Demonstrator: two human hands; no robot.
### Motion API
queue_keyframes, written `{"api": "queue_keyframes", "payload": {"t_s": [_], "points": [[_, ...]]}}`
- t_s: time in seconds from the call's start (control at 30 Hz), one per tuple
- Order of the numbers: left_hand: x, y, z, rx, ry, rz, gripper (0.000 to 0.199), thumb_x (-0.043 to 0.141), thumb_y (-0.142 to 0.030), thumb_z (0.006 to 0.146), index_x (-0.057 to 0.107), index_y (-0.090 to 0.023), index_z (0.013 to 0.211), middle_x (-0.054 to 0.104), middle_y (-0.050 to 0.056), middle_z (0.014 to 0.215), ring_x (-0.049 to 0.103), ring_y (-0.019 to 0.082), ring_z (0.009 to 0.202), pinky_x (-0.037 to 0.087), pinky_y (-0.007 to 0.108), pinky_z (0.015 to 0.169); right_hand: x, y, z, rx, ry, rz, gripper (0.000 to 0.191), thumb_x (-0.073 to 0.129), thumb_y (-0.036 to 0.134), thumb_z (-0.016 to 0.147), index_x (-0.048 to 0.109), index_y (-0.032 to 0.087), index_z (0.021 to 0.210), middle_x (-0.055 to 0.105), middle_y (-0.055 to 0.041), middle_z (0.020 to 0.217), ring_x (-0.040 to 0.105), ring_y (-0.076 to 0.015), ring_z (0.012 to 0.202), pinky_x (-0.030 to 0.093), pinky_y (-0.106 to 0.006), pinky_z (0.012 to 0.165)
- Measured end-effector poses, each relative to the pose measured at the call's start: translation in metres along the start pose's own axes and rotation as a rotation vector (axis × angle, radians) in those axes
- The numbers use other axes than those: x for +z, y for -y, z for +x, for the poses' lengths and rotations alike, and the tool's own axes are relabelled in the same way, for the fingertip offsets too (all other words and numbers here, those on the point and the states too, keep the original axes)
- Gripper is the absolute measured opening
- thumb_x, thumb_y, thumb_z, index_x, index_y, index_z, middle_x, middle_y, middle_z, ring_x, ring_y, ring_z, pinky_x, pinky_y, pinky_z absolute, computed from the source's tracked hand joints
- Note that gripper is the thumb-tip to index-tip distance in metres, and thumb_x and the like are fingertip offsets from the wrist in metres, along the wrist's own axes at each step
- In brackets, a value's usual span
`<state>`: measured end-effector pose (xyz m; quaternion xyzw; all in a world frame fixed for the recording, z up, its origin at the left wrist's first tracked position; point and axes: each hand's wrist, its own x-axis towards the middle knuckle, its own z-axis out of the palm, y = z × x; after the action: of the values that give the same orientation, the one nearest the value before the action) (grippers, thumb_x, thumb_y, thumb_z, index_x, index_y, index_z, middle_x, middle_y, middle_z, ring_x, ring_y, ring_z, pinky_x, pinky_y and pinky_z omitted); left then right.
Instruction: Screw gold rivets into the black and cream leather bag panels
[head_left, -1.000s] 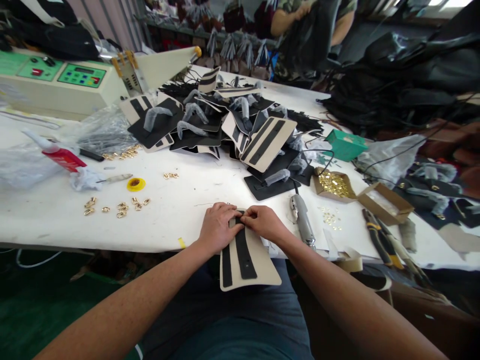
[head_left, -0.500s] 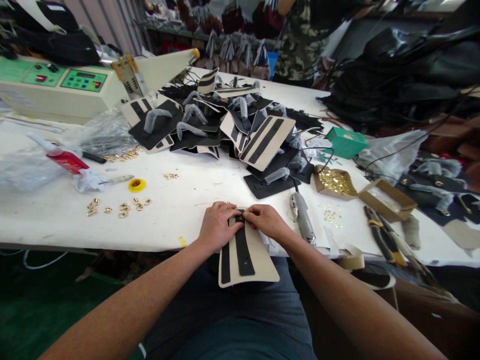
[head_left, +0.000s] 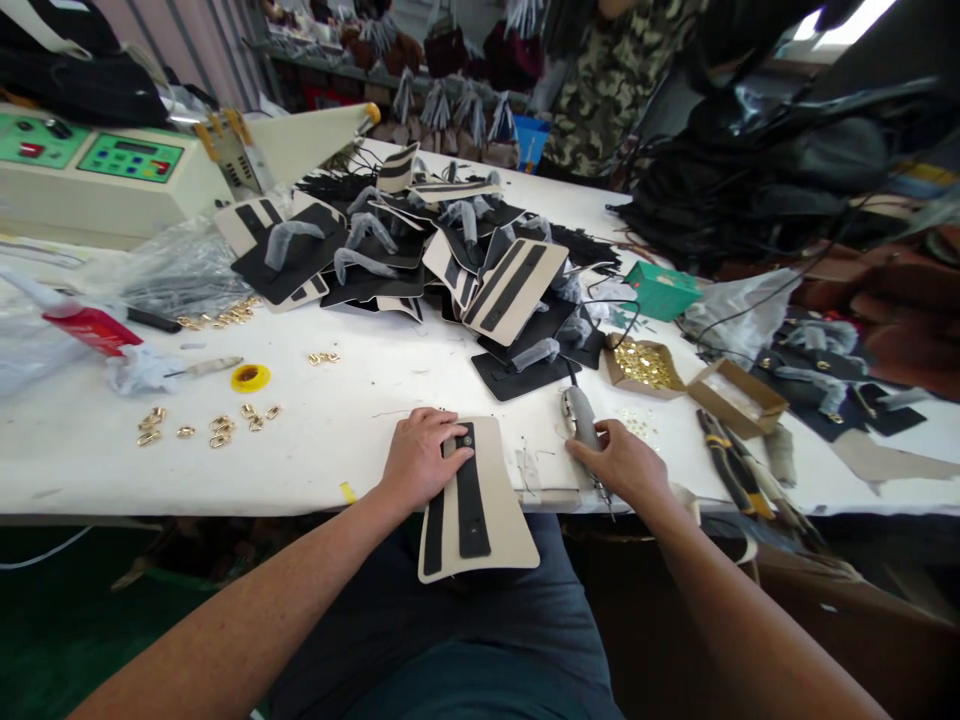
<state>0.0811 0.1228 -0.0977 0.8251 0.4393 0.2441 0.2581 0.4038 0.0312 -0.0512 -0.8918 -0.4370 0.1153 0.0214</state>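
A beige panel (head_left: 506, 515) with two black strips lies over the table's front edge and juts towards my lap. My left hand (head_left: 421, 455) holds its upper left part, thumb and fingers pressed on the black strip (head_left: 472, 505). Beside the fingertips, a small round metal piece (head_left: 467, 441) sits near the strip's top end. To the right, my right hand (head_left: 622, 462) has its thumb and fingers around a grey corded electric screwdriver (head_left: 579, 412) lying on the table. The tool's thin tip points towards me.
Black and beige panels with wrapped handles (head_left: 517, 285) are piled behind. Gold clasps (head_left: 221, 430) and yellow tape (head_left: 250, 377) lie left. A box of gold pieces (head_left: 646, 366), an open carton (head_left: 739, 398) and pliers (head_left: 724, 465) are right. A person in camouflage (head_left: 615, 95) stands beyond.
My right hand has left the top of the panel and moved right onto the electric screwdriver. My left hand stays on the panel. The view has shifted slightly right.
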Motion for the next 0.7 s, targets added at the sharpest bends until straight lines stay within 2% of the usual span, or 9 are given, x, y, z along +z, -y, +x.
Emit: {"api": "queue_keyframes", "payload": {"t_s": [0.1, 0.2, 0.27, 0.33, 0.4, 0.53, 0.6, 0.7], "points": [[-0.001, -0.001, 0.000, -0.009, -0.001, -0.002, 0.025, 0.083, -0.035, 0.085, 0.081, -0.029, 0.108, 0.076, 0.001, 0.130, 0.059, 0.030, 0.125, 0.048, 0.052, 0.105, -0.001, -0.005, 0.004, -0.015, 0.030, 0.222, 0.048, 0.074, 0.055, 0.080, 0.074, 0.017, 0.109, 0.076, -0.0111, 0.093, 0.069, -0.0272, 0.085, 0.045, -0.035, 0.071], [-0.001, -0.001, 0.000, -0.019, 0.005, -0.009, 0.024, 0.082, -0.036, 0.085, 0.081, -0.030, 0.108, 0.076, 0.001, 0.130, 0.059, 0.029, 0.126, 0.048, 0.052, 0.105, -0.011, -0.015, -0.002, 0.023, 0.163, 0.733, 0.041, 0.081, 0.053, 0.074, 0.073, 0.017, 0.091, 0.072, -0.0072, 0.079, 0.065, -0.0220, 0.070, 0.049, -0.033, 0.063], [0.000, 0.000, 0.000, -0.015, 0.005, -0.010, 0.024, 0.082, -0.036, 0.085, 0.081, -0.030, 0.108, 0.076, 0.000, 0.130, 0.059, 0.029, 0.126, 0.048, 0.052, 0.105, -0.021, -0.017, -0.011, 0.066, 0.245, 1.091, 0.037, 0.083, 0.049, 0.072, 0.070, 0.018, 0.089, 0.071, -0.0065, 0.080, 0.066, -0.0217, 0.069, 0.055, -0.034, 0.063], [0.000, 0.001, 0.000, -0.005, -0.005, -0.008, 0.024, 0.083, -0.036, 0.085, 0.081, -0.030, 0.108, 0.076, 0.001, 0.130, 0.058, 0.029, 0.127, 0.048, 0.052, 0.104, -0.033, -0.008, -0.023, 0.062, 0.267, 1.358, 0.035, 0.083, 0.041, 0.070, 0.070, 0.021, 0.096, 0.072, -0.0063, 0.089, 0.070, -0.0233, 0.078, 0.061, -0.037, 0.070], [0.001, 0.001, 0.000, -0.001, -0.015, -0.007, 0.024, 0.082, -0.036, 0.085, 0.081, -0.030, 0.108, 0.076, 0.001, 0.130, 0.058, 0.029, 0.127, 0.048, 0.052, 0.104, -0.044, 0.012, -0.034, 0.003, 0.273, 1.546, 0.041, 0.083, 0.037, 0.069, 0.070, 0.024, 0.105, 0.070, -0.0041, 0.096, 0.070, -0.0214, 0.082, 0.063, -0.036, 0.073], [0.002, 0.002, 0.000, -0.012, -0.013, -0.012, 0.024, 0.081, -0.036, 0.086, 0.080, -0.029, 0.108, 0.075, 0.000, 0.131, 0.058, 0.029, 0.127, 0.047, 0.052, 0.106, -0.057, 0.071, -0.046, -0.213, 0.318, 1.743, 0.041, 0.087, 0.044, 0.071, 0.067, 0.026, 0.102, 0.060, 0.0023, 0.088, 0.056, -0.0107, 0.064, 0.058, -0.027, 0.062], [0.001, 0.002, 0.000, -0.011, -0.010, -0.008, 0.024, 0.081, -0.036, 0.086, 0.080, -0.030, 0.109, 0.075, 0.000, 0.131, 0.058, 0.029, 0.127, 0.047, 0.052, 0.105, -0.057, 0.101, -0.049, -0.336, 0.265, 1.750, 0.040, 0.087, 0.047, 0.074, 0.065, 0.025, 0.099, 0.057, 0.0034, 0.084, 0.053, -0.0096, 0.061, 0.055, -0.026, 0.060], [0.001, 0.002, -0.001, 0.000, -0.010, 0.006, 0.024, 0.082, -0.036, 0.086, 0.079, -0.030, 0.109, 0.075, -0.001, 0.130, 0.057, 0.029, 0.127, 0.047, 0.052, 0.104, -0.049, 0.138, -0.052, -0.502, 0.120, 1.662, 0.040, 0.086, 0.041, 0.078, 0.065, 0.026, 0.109, 0.060, 0.0017, 0.088, 0.058, -0.0125, 0.067, 0.055, -0.029, 0.065]]}}
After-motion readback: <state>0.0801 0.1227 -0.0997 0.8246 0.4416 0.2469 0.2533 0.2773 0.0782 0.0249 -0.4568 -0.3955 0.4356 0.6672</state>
